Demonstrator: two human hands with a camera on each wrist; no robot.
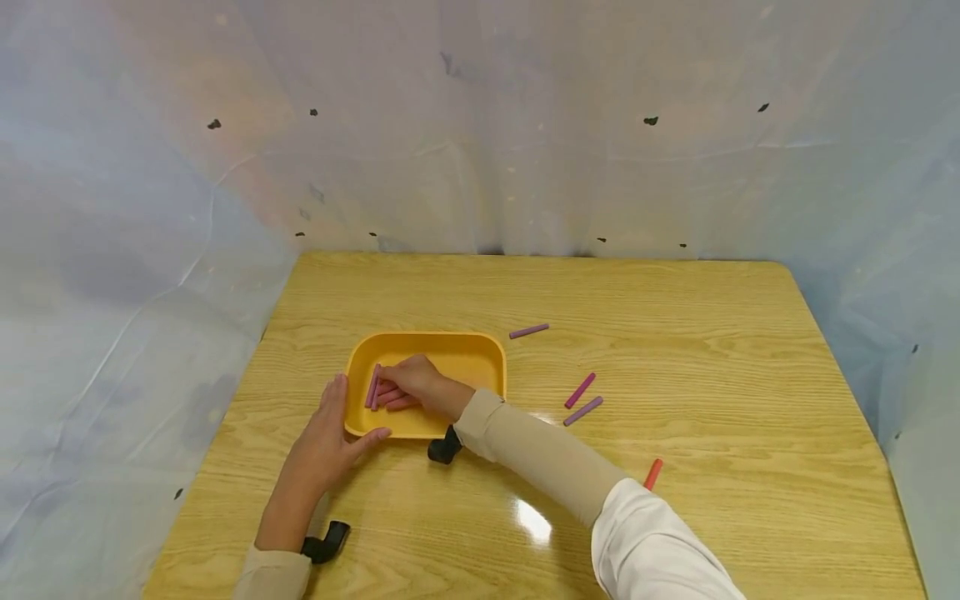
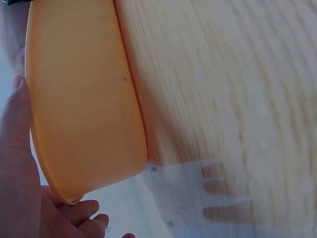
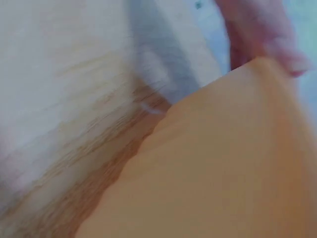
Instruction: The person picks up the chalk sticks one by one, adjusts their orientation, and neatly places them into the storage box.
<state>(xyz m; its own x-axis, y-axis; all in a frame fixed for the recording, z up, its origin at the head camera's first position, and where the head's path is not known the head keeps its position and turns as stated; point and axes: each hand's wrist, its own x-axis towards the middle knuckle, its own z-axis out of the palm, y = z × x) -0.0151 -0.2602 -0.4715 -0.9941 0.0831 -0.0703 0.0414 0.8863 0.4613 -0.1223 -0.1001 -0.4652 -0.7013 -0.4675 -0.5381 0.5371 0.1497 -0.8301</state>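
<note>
Wood-grain tabletop (image 1: pixel 720 342) carrying a yellow tray (image 1: pixel 468 367) left of centre; to its right, 4 short sticks: 1 purple stick (image 1: pixel 529 331) farthest, 1 magenta stick (image 1: pixel 580 390) near 1 lilac stick (image 1: pixel 583 411), 1 red stick (image 1: pixel 653 473) nearest.

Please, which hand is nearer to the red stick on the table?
Right. The right hand is inside the yellow tray, left of the red stick; the left hand is at the tray's near-left corner, farther from the stick.

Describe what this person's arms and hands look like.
The left hand and right hand are ungloved. Each forearm wears a beige fabric sleeve; on the right, a white fabric sleeve shows above it. A black curved attachment sits beside each wrist.
</note>
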